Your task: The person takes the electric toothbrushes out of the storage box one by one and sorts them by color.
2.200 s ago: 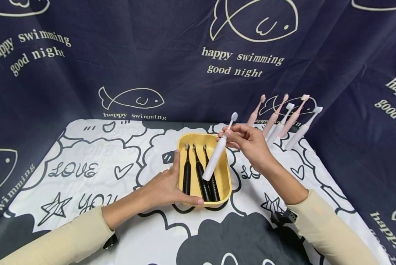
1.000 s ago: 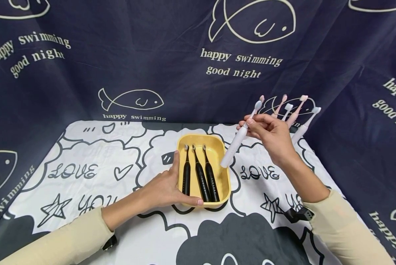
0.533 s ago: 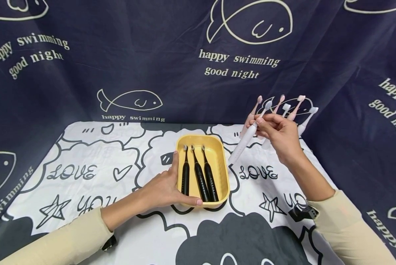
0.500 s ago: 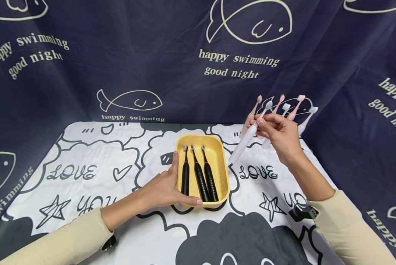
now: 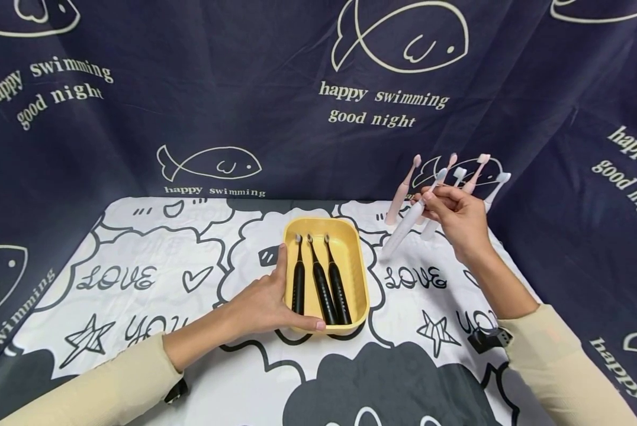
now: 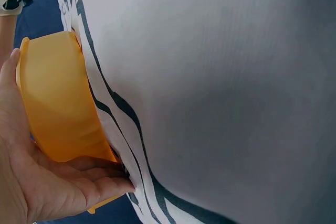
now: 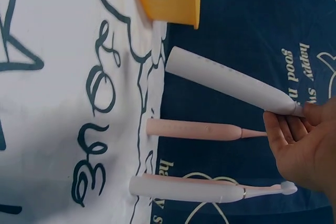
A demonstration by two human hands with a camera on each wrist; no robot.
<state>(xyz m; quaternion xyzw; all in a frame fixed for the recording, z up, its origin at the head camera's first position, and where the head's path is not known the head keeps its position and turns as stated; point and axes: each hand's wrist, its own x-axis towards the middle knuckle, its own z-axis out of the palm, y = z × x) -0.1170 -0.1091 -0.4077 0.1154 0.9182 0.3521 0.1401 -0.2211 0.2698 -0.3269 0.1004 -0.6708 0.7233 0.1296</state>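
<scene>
Holding white electric toothbrush (image 5: 402, 230), tilted: right hand (image 5: 461, 220), toward far-right corner of table (image 5: 228, 378). Gripping yellow tray (image 5: 356, 269): left hand (image 5: 262, 303). Apparently placing; uprighting called for.

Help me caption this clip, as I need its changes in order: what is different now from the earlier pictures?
The right hand has carried the held brush rightward, from over the tray to beside the standing brushes. Nothing was newly gripped or let go. The left hand still holds the tray, with three black brushes lying in it.
</scene>
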